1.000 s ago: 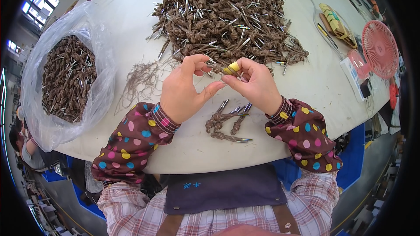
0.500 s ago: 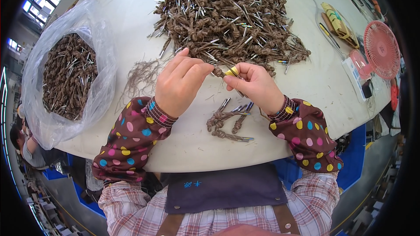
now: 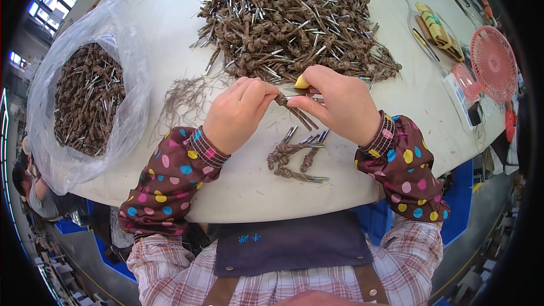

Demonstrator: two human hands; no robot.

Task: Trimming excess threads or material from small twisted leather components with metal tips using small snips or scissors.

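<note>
My left hand (image 3: 235, 113) pinches the top of a knotted brown cord piece (image 3: 281, 99) between thumb and fingertips. Its tails hang down to the right over the table. In my right hand (image 3: 347, 105) is a pair of thread snips (image 3: 302, 81) with yellow on the grip, the metal blades beside the knot. The fingers hide most of the snips. Just below lie several finished-looking cord knots (image 3: 286, 158) with shiny metal tips. Beyond both hands rises a large heap of similar knotted cords (image 3: 289, 22).
A clear plastic bag (image 3: 133, 96) full of knotted cords stands on the left. Loose thread scraps (image 3: 184, 99) lie beside my left hand. On the right are a pink fan (image 3: 494, 62), a wrapped packet (image 3: 439, 31) and a pen (image 3: 426, 44). The pale table (image 3: 243, 201) curves nearby.
My right hand has turned and shifted right, bringing the snips' blades above and beside the knot. The cord's tails now show below. My left hand keeps its pinch, its fingers more curled.
</note>
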